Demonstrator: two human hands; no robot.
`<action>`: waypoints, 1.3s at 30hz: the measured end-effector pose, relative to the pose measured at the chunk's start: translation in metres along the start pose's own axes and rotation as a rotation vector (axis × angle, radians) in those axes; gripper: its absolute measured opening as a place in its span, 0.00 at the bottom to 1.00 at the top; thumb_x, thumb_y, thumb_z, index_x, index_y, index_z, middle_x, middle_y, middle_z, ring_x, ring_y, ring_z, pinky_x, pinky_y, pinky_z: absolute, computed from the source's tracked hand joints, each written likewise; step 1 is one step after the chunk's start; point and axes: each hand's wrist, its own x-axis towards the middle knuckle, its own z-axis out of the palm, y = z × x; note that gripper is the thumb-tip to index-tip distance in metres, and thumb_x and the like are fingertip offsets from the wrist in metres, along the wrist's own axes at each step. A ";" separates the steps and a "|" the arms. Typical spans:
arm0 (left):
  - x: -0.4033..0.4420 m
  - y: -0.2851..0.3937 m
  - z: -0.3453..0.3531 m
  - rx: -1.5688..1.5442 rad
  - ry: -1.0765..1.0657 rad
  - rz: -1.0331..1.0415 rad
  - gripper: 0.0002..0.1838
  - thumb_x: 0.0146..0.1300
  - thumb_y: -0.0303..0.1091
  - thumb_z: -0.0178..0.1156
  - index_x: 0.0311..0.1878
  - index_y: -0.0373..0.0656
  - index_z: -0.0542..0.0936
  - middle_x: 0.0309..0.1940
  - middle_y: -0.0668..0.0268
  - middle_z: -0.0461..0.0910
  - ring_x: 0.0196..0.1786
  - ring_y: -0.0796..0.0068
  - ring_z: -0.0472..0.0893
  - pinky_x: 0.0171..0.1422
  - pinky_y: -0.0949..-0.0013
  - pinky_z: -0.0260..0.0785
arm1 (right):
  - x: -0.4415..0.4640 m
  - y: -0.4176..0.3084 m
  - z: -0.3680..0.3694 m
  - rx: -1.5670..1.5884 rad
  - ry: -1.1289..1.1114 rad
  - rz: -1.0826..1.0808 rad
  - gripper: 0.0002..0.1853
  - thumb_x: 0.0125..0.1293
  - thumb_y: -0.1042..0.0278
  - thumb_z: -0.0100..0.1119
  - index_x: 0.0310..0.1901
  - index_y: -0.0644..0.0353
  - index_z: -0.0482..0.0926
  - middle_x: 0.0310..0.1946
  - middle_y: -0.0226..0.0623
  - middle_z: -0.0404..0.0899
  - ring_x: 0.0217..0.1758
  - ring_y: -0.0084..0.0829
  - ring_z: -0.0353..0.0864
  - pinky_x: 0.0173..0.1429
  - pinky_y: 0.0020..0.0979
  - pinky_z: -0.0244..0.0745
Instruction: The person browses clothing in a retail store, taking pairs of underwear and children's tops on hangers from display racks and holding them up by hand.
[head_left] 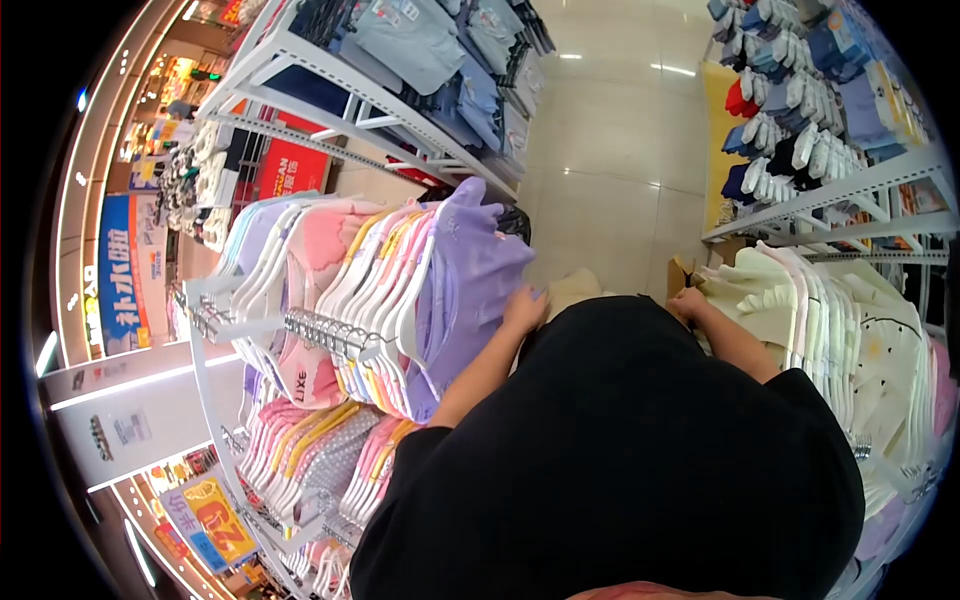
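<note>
My left hand is low beside a purple top that hangs at the end of a rail. Its fingers look slightly apart, with nothing visible in them. Just beyond it shows a beige cloth-like piece, mostly hidden by my black shirt. My right hand is on the other side of my body, fingers curled in, by a brown cardboard piece. What those fingers hold, if anything, is hidden. Cream tops on hangers are close to my right forearm.
On the left, a white rack carries pink, yellow and purple clothes on white hangers. Folded jeans lie on a shelf ahead. Bundled socks hang on the right. A tiled floor aisle runs between the shelves.
</note>
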 end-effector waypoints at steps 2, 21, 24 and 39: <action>0.010 0.048 -0.028 0.258 0.004 0.177 0.27 0.61 0.49 0.57 0.57 0.38 0.78 0.58 0.46 0.74 0.68 0.52 0.67 0.72 0.51 0.56 | 0.002 0.007 -0.004 -0.007 0.040 -0.031 0.19 0.58 0.53 0.60 0.40 0.61 0.87 0.34 0.48 0.85 0.38 0.43 0.85 0.45 0.38 0.78; 0.194 0.020 -0.088 0.932 -0.580 0.077 0.19 0.66 0.41 0.52 0.54 0.46 0.83 0.57 0.58 0.80 0.61 0.59 0.79 0.61 0.54 0.70 | -0.019 -0.025 -0.038 0.351 -0.009 0.278 0.20 0.60 0.52 0.57 0.26 0.65 0.82 0.27 0.48 0.83 0.31 0.47 0.82 0.40 0.41 0.75; 0.210 0.012 -0.092 0.809 -0.697 0.120 0.22 0.65 0.46 0.53 0.56 0.46 0.82 0.58 0.56 0.79 0.62 0.57 0.78 0.63 0.52 0.68 | 0.016 -0.018 -0.046 0.129 0.018 0.211 0.22 0.61 0.49 0.52 0.30 0.63 0.84 0.32 0.47 0.85 0.37 0.49 0.84 0.43 0.42 0.77; 0.387 0.092 -0.137 0.021 -0.258 0.157 0.17 0.63 0.42 0.53 0.50 0.46 0.81 0.49 0.52 0.82 0.53 0.52 0.80 0.56 0.56 0.72 | 0.111 -0.102 -0.219 0.105 0.095 0.261 0.22 0.64 0.53 0.51 0.42 0.66 0.82 0.40 0.57 0.82 0.47 0.56 0.80 0.50 0.47 0.74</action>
